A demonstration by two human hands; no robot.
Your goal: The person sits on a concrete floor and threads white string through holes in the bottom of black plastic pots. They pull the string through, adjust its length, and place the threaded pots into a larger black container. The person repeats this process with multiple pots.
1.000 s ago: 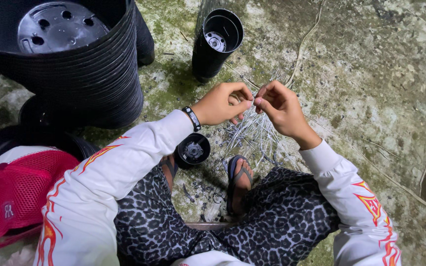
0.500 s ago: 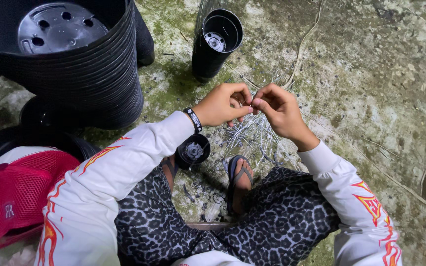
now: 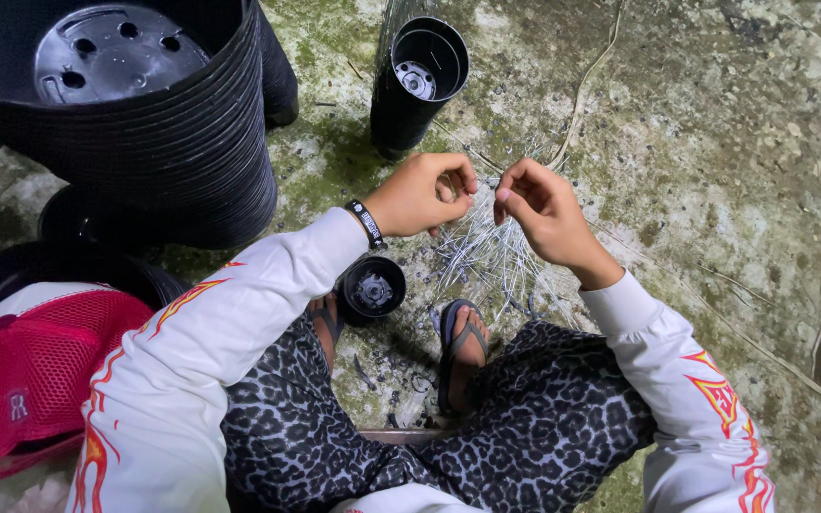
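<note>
Wire strands (image 3: 486,252) pinched by left hand (image 3: 420,195) and right hand (image 3: 544,209); tall black pot (image 3: 418,81) beyond holds nothing.

There is not much of the kind here. A small pale rectangular label (image 3: 18,406) sits on the front of the red mesh cap (image 3: 30,370) at the lower left, grey-white against the red. A black wristband (image 3: 367,224) on the left wrist bears a narrow strip of white print (too small to make out). No packages, signs or screens show.
</note>
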